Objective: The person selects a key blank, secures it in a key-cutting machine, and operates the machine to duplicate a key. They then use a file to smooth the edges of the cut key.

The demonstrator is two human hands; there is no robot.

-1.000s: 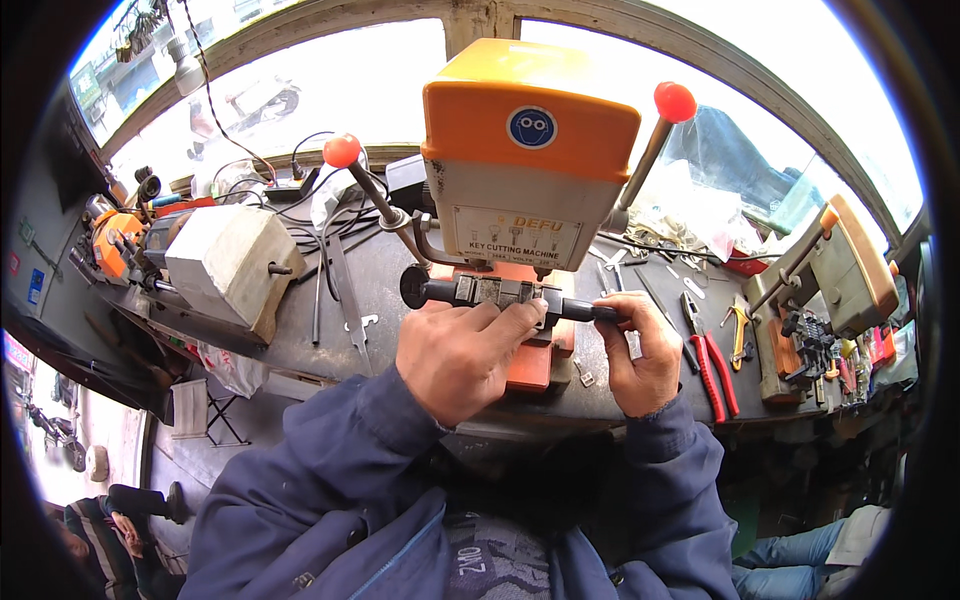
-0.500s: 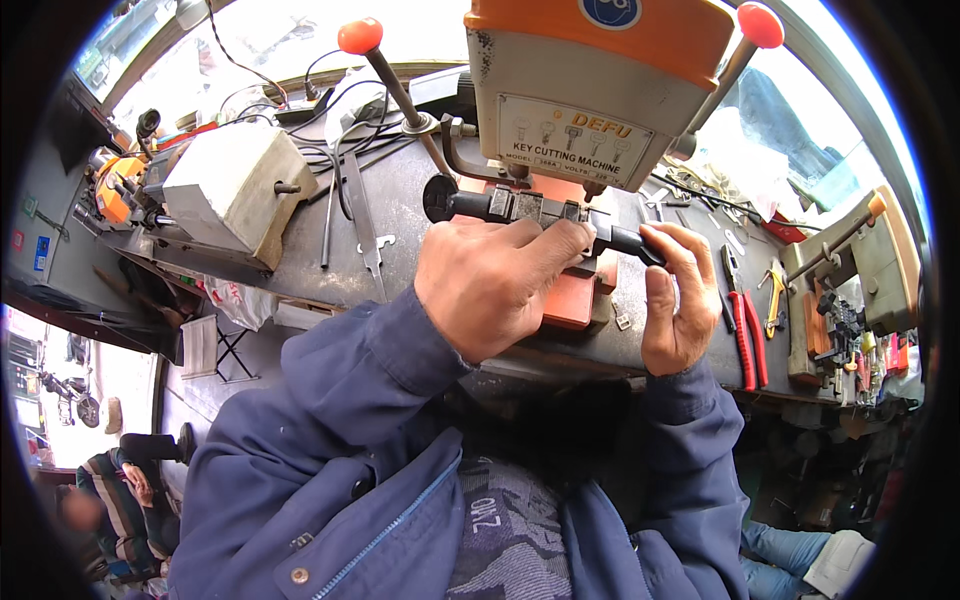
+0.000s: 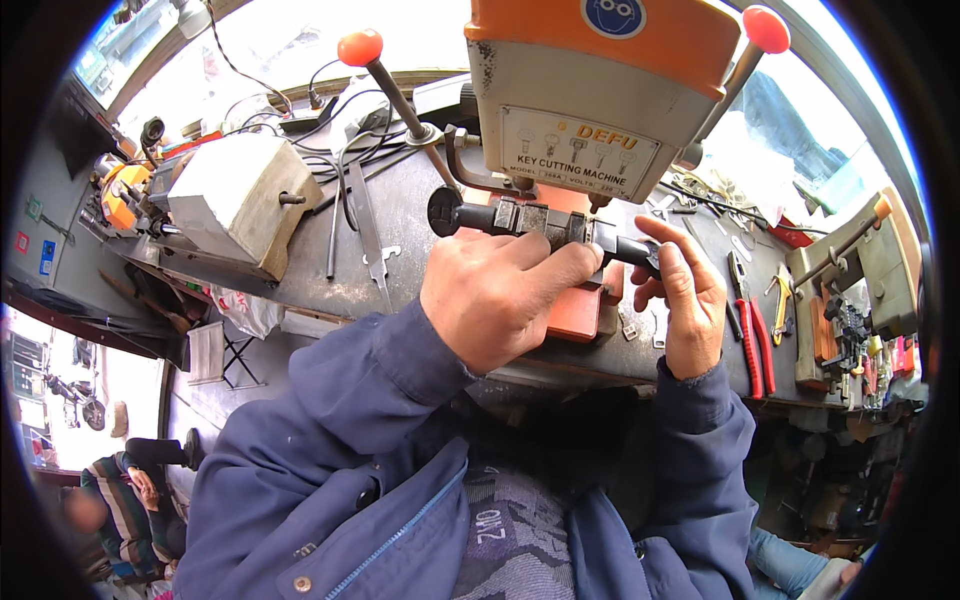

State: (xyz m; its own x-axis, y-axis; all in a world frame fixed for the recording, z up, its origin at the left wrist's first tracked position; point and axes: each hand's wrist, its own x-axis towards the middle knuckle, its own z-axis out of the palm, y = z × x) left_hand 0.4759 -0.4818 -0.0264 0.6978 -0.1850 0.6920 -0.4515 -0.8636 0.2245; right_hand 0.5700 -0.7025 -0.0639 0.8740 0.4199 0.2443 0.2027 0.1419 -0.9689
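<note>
left grip (image 3: 490, 300) on vise (image 3: 540, 218), can't tell if pinching, right grip (image 3: 692, 300) loosely spread at black handle (image 3: 630, 250), lettered plate (image 3: 572, 150), goggles sticker (image 3: 613, 15)

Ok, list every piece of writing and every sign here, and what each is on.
Wording described, not copied:
Pale plate on the machine: large orange lettering, smaller dark lettering, key drawings.
Round blue sign on the orange cover: goggled face.
Shirt: pale lettering.
Red label and blue label, left side: too small to read.
</note>
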